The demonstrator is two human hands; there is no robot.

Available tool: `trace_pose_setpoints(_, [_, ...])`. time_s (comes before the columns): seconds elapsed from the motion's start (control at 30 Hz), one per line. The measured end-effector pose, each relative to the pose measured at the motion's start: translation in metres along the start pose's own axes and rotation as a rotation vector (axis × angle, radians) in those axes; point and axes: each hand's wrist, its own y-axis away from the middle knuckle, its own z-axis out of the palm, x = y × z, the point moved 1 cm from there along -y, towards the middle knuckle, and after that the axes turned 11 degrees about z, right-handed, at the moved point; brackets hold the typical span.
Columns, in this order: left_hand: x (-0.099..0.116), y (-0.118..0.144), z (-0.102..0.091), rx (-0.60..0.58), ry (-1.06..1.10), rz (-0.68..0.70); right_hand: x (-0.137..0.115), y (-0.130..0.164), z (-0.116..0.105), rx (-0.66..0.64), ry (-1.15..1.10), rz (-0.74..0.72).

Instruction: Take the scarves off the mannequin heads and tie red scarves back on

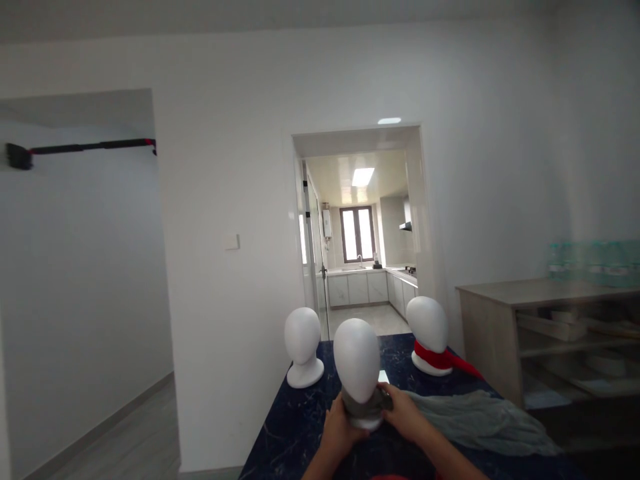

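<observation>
A dark blue marble-patterned table fills the lower middle of the view. Standing on it: a bare white foam mannequin head at the far left, a white mannequin head wearing a red scarf at the far right, and a nearer white mannequin head with a grey scarf at its neck. A loose grey-green cloth lies spread along the table's right side.

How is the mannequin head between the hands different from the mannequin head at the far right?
The near mannequin head has a grey scarf at its neck; the far-right mannequin head wears a red scarf. The left hand and right hand touch the near one; the far one stands untouched. Both are plain white, upright on the dark table.
</observation>
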Motion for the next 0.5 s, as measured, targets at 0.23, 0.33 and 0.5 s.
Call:
trace_pose_setpoints(0.23, [0.003,0.005,0.001,0.013,-0.11,0.022,-0.014,0.009,-0.004,0.041,0.194,0.026])
trace_pose_setpoints(0.33, [0.003,0.005,0.002,0.01,-0.148,-0.01,-0.016,0.026,-0.019,-0.011,0.208,0.001])
trace_pose_setpoints(0.5, [-0.001,0.004,0.006,0.003,-0.16,-0.01,-0.019,0.075,-0.05,-0.019,0.193,-0.037])
